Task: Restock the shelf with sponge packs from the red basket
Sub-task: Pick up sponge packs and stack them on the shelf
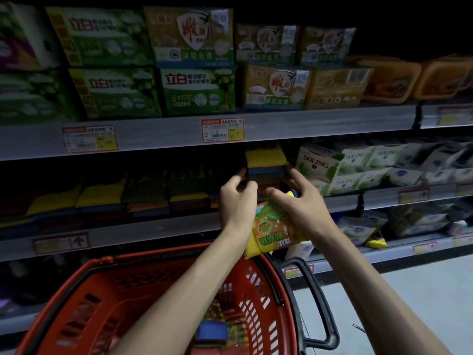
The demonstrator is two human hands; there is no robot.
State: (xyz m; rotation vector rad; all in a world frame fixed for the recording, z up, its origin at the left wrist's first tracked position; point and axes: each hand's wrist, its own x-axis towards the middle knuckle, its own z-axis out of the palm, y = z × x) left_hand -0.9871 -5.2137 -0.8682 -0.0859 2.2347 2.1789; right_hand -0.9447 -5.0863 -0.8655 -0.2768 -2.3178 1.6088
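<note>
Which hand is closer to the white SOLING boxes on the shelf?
Right. The right hand, holding a yellow sponge pack, is just left of the SOLING boxes; the left hand is farther left, across the sponge stack.

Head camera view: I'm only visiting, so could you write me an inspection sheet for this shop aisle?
Surface: grey shelf, dimly lit, rows of sponges.
Job's things: sponge stack on the shelf; labelled pack under the right hand; red basket holds spare packs.
Clutter: nothing seen.
Hands: left hand grips the stack's left side; right hand's fingers curl at its right side, hold on labelled pack hidden.
Cables: nothing seen.
Surroundings: soap boxes above, Soling boxes right, pale floor.
</note>
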